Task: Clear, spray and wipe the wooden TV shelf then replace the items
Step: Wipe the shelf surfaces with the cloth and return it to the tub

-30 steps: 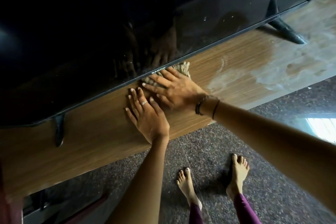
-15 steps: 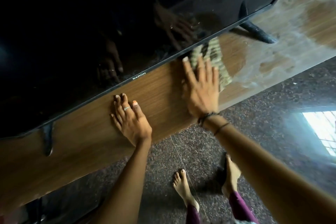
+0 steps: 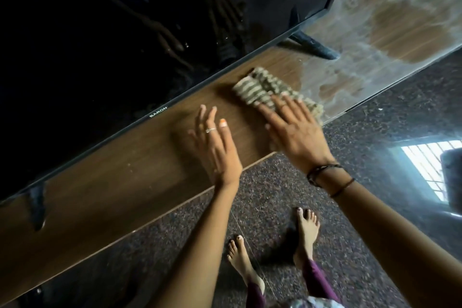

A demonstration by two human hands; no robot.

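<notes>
The wooden TV shelf (image 3: 130,182) runs diagonally from lower left to upper right. Its right part is covered with a whitish wet film (image 3: 375,32). My right hand (image 3: 295,132) lies flat with fingers spread on a striped cleaning cloth (image 3: 265,87), pressing it onto the shelf at the edge of the wet film. My left hand (image 3: 215,147) rests flat on the bare wood just to the left, fingers apart, holding nothing. Part of the cloth is hidden under my right palm.
A large black TV (image 3: 112,32) stands on the shelf, its screen close behind both hands. Its feet stand at the right (image 3: 315,47) and the left (image 3: 37,210). Below is a dark speckled floor (image 3: 375,232) with my bare feet (image 3: 307,232).
My right hand has slid the cloth to the right along the shelf, from beneath the TV's logo to the edge of the wet film. The left hand has stayed flat on the wood.
</notes>
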